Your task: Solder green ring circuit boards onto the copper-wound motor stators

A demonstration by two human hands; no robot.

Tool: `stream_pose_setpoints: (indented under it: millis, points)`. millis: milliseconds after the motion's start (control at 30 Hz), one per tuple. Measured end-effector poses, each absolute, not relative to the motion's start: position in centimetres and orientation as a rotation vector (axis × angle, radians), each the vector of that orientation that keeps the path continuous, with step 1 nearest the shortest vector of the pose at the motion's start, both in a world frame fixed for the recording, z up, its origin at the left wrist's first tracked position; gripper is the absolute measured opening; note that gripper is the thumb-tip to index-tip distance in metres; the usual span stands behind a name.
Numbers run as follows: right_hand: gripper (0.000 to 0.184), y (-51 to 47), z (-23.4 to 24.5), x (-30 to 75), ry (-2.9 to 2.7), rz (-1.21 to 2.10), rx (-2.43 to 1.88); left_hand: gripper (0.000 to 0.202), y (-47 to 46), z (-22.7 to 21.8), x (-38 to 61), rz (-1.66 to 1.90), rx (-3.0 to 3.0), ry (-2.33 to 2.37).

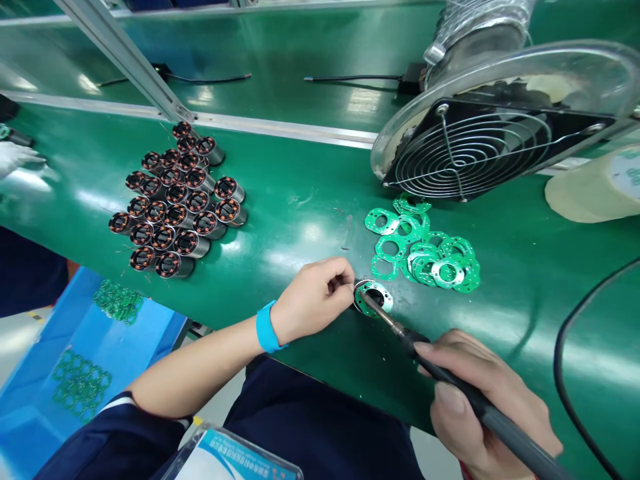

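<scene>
My right hand is closed around the dark handle of a soldering iron. The iron's metal tip touches or nearly touches a green ring-shaped circuit board, which sits on top of a round part at the front of the bench. At the left edge of that board, the thumb and forefinger of my left hand are pinched together; what they hold, perhaps a fine wire, is too small to make out. Several loose green ring boards lie in a heap just beyond, to the right.
Several motor stators with copper windings stand grouped on the green bench at left. A fan with a wire guard hangs at back right, near a pale roll. A blue bin holds more boards. A co-worker's gloved hand shows far left.
</scene>
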State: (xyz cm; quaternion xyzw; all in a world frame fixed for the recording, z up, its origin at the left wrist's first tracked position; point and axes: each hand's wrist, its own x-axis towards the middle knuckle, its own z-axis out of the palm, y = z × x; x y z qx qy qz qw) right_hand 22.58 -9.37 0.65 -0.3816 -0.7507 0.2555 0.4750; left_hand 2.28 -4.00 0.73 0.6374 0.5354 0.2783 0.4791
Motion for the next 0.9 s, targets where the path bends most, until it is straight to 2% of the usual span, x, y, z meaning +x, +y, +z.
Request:
stream_pose_setpoints:
  millis: [133,267,400,567,667,700,800,900]
  points:
    - [0.034,-9.6,0.2,22.8,-1.827,0.654,-0.928,0.012,-4.1,0.8,2.3,0.682,1.613,1.313]
    - [0.047,-9.2,-0.3,22.4,-1.768,0.647,-1.136,0.014,-4.2,0.8,2.4,0.693,1.677,1.332]
    - [0.044,-7.7,-0.3,21.6,-2.006,0.603,-1.301,0.015,-4.4,0.7,2.5,0.719,1.733,1.351]
    - [0.051,-6.2,-1.0,21.0,-2.170,0.755,-1.193,0.015,-4.4,0.6,2.5,0.685,1.692,1.356]
    - [0.043,-5.9,-1.7,21.0,-2.151,0.685,-1.174,0.004,-4.4,0.8,2.2,0.601,1.496,1.358]
    - [0.041,-5.9,-1.8,21.0,-2.142,0.638,-1.161,0.006,-4.4,0.9,2.1,0.564,1.423,1.340]
    - [0.035,-6.0,-1.5,20.9,-2.115,0.518,-1.134,0.037,-4.6,1.2,2.0,0.461,1.276,1.195]
    - [0.036,-6.2,-0.6,20.9,-2.111,0.475,-1.148,0.039,-4.6,1.5,2.0,0.487,1.091,1.029]
